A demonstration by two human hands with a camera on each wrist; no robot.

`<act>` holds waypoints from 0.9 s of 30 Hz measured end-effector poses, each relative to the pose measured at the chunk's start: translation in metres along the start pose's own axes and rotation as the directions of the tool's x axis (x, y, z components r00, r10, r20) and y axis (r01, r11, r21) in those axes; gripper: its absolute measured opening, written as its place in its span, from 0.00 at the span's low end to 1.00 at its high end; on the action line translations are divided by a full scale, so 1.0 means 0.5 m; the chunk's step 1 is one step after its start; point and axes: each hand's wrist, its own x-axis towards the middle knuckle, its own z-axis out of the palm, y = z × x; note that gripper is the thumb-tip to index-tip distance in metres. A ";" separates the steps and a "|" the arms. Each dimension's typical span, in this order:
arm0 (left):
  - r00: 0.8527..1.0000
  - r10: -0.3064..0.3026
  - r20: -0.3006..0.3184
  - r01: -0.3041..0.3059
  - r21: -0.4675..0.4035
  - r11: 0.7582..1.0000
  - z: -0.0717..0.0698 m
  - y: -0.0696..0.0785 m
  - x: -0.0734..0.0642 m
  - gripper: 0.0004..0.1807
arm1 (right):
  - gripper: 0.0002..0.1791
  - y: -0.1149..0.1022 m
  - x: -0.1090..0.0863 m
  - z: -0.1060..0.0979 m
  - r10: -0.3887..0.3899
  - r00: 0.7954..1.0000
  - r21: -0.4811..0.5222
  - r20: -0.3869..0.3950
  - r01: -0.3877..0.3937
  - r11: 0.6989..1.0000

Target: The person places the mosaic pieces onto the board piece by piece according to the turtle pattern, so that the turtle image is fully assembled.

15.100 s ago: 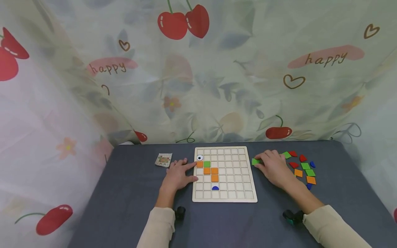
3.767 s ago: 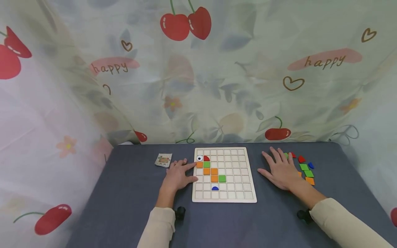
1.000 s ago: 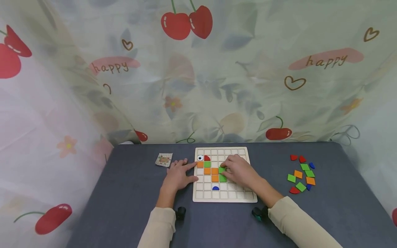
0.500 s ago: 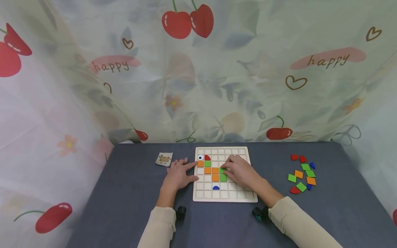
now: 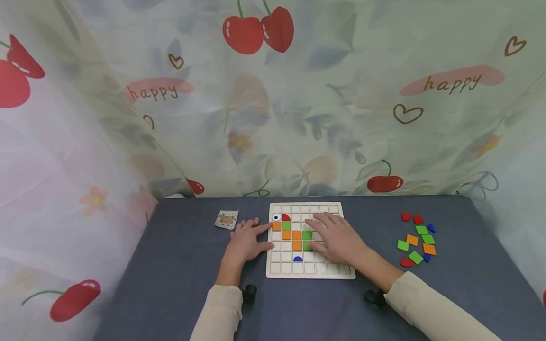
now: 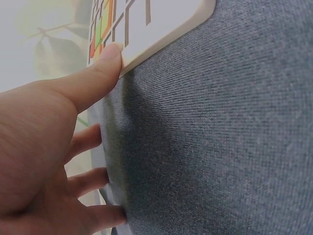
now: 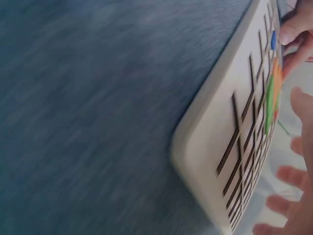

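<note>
A pale wooden grid board (image 5: 311,271) lies on the table in the head view. It bears an eye tile (image 5: 277,217), a red quarter-round (image 5: 286,217), several orange squares (image 5: 286,235), a blue half-round (image 5: 297,259) and green squares, the upper right one (image 5: 307,235) lying between my right thumb and index finger. My right hand (image 5: 341,241) hovers over the board with fingers spread, holding nothing; the right wrist view shows its fingers (image 7: 291,176) apart. My left hand (image 5: 243,242) rests at the board's left edge, its thumb (image 6: 105,61) touching the rim in the left wrist view.
On the right of the dark table (image 5: 179,293) lie loose pieces: green squares (image 5: 403,245), orange squares (image 5: 429,249), red pieces (image 5: 407,262) and blue ones (image 5: 431,228). A small patterned card (image 5: 226,219) is left of the board. A printed curtain (image 5: 298,118) hangs behind.
My right hand has let go of a green square on the board and opened. Since the oldest frame, two green squares and the red quarter-round have joined the grid. My left hand stays put.
</note>
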 end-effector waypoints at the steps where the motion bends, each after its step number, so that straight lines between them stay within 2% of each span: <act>1: 1.000 -0.001 0.000 0.001 0.000 1.000 0.000 0.001 0.000 0.37 | 0.39 0.005 -0.005 0.000 0.011 1.000 -0.009 0.001 -0.011 1.000; 6: 1.000 0.003 -0.001 -0.003 0.004 1.000 -0.001 0.003 0.000 0.37 | 0.44 0.034 -0.028 -0.005 0.082 0.996 -0.021 0.020 -0.082 0.996; 19: 1.000 -0.004 0.005 0.004 -0.002 1.000 -0.004 0.003 -0.005 0.37 | 0.46 0.153 -0.087 -0.024 0.219 0.975 0.002 0.026 -0.219 0.976; 27: 1.000 -0.002 0.003 0.002 0.013 1.000 0.000 0.000 0.000 0.37 | 0.47 0.235 -0.123 -0.026 0.321 0.944 0.009 0.074 -0.322 0.947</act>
